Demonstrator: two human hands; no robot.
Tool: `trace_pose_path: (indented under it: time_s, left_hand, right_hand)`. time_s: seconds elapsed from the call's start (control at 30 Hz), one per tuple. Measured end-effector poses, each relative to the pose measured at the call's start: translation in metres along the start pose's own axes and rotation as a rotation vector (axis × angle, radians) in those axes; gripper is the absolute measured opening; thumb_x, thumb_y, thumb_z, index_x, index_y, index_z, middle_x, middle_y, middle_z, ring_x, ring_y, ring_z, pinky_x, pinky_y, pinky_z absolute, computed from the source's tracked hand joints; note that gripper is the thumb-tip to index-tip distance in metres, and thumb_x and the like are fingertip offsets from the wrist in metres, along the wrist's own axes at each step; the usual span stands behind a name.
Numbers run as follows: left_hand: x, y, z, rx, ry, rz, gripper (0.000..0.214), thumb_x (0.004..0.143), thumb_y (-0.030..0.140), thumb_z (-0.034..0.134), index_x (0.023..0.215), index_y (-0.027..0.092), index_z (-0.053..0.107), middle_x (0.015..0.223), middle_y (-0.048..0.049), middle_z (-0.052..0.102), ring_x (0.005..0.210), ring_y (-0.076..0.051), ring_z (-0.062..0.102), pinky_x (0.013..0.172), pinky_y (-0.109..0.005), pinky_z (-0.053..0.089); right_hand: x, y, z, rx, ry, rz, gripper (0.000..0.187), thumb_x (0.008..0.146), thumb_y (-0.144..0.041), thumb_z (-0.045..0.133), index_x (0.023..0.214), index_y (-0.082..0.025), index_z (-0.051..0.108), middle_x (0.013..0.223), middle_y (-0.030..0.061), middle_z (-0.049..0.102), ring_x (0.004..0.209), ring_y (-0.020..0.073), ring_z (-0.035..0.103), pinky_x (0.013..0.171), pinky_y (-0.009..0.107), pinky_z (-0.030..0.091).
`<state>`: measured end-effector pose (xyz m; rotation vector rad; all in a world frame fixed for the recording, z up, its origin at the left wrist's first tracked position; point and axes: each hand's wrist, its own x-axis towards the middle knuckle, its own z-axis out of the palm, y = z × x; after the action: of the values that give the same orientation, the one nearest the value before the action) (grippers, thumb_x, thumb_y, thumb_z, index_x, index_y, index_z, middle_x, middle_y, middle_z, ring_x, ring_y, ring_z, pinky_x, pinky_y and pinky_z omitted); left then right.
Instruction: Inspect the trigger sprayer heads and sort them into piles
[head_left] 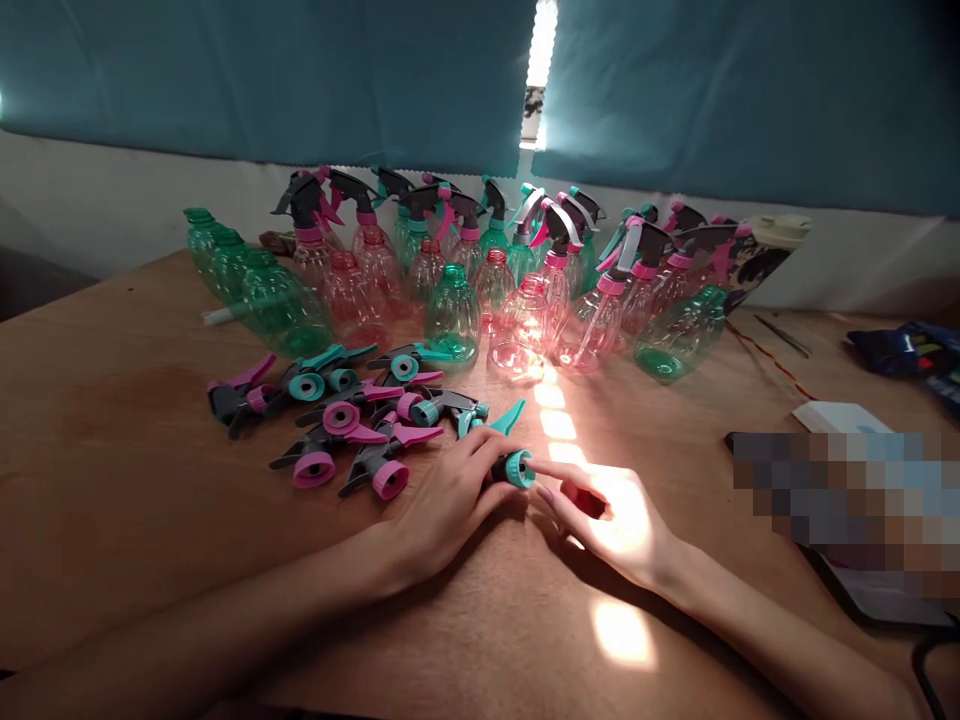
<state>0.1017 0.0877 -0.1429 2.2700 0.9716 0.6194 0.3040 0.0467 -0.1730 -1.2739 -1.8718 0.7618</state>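
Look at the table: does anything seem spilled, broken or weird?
I see nothing spilled or broken. The odd bit is at the right: big blocky squares hide part of a flat, dark-edged thing. The spray tops on the left lie jumbled.

No legible text or brands (nor any numbers)

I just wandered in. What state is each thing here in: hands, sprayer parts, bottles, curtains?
Left hand: closed around a spray head
Right hand: holding nothing, index fingertip at the collar
Held spray head: not on a bottle, collar facing the right hand
Loose spray heads: lying in a pile
Front green bottle: upright, no spray head
Back bottles: many fitted with spray heads
Curtains: drawn, bright gap between
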Motion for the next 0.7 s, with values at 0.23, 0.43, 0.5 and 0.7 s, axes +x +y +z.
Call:
trace_pose_path:
  time_s: [0.23,0.43,0.5,0.7]
  left_hand:
    - [-0.001,0.003,0.0,-0.065,-0.026,0.014,0.019,0.088,0.012,0.059,0.107,0.015,0.056,0.103,-0.0045,0.062,0.094,-0.019,0.056,0.084,-0.03,0.044]
    - [-0.002,0.004,-0.004,-0.118,-0.073,0.033,0.02,0.089,0.017,0.06,0.109,0.017,0.057,0.102,-0.0031,0.062,0.089,-0.018,0.057,0.08,-0.028,0.044]
    - [-0.003,0.002,-0.005,-0.122,-0.087,0.051,0.02,0.09,0.019,0.057,0.11,0.018,0.056,0.103,-0.0029,0.062,0.091,-0.018,0.057,0.081,-0.028,0.044]
    - [-0.004,0.001,-0.005,-0.119,-0.097,0.102,0.024,0.091,0.016,0.056,0.114,0.021,0.054,0.11,-0.0026,0.062,0.1,-0.018,0.057,0.086,-0.028,0.044]
  right_hand:
    - [-0.004,-0.011,0.004,0.255,-0.05,0.23,0.04,0.089,-0.045,0.056,0.113,-0.015,0.069,0.047,-0.0031,0.055,0.042,0.0114,0.05,0.042,0.022,0.039]
    - [-0.003,-0.015,0.0,0.305,-0.072,0.218,0.031,0.086,-0.042,0.061,0.103,-0.017,0.068,0.048,-0.0051,0.053,0.043,0.0114,0.049,0.045,0.023,0.038]
    - [-0.003,-0.019,-0.001,0.315,-0.072,0.199,0.029,0.084,-0.039,0.063,0.102,-0.017,0.066,0.048,-0.0056,0.051,0.043,0.0113,0.046,0.045,0.024,0.037]
    - [-0.004,-0.027,-0.006,0.22,-0.046,0.087,0.02,0.083,-0.029,0.061,0.101,-0.022,0.064,0.048,-0.006,0.047,0.04,0.0097,0.039,0.04,0.023,0.029]
